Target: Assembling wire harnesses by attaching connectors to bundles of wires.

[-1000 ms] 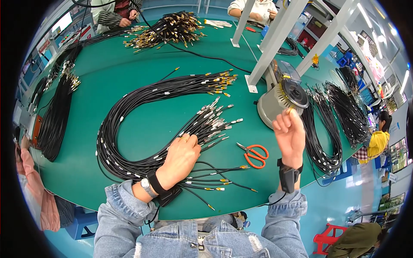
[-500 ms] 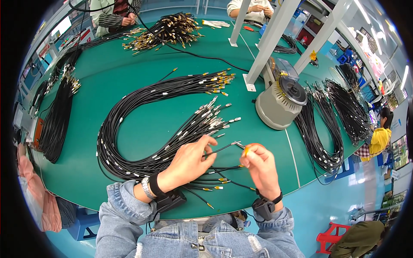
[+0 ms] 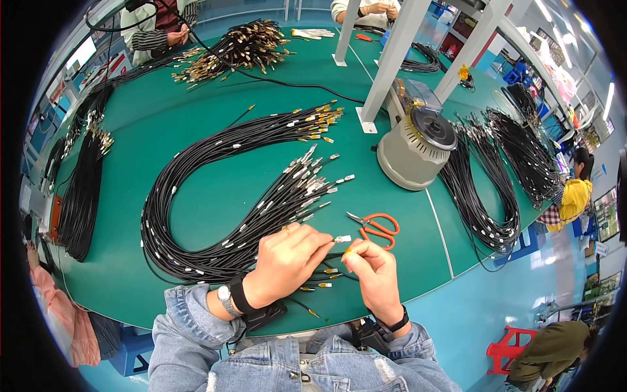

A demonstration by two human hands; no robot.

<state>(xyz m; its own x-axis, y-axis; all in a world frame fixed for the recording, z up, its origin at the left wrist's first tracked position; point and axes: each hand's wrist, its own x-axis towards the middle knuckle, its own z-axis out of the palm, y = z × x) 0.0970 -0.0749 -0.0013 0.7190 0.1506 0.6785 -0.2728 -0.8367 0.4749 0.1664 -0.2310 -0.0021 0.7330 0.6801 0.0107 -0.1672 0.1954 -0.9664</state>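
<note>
- White-tipped cable end point(image 3: 342, 239) pinched between the left hand's point(image 3: 287, 261) thumb and forefinger.
- Right hand point(image 3: 377, 277) just beside it, thumb and forefinger pressed together on a small yellow piece point(image 3: 349, 250).
- Orange-handled snips point(image 3: 379, 230) just beyond the right hand.
- Black cable bundle point(image 3: 157, 206) curved on green table point(image 3: 215, 189), left of snips.
- Grey round machine point(image 3: 406, 160) farther off, right.

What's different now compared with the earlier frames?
The right hand came down and leftward from the grey machine, a small yellow piece at its fingertips. The left hand, earlier resting on the cable bundle, now pinches a white-tagged cable end. The bundle and orange-handled scissors stayed put.
</note>
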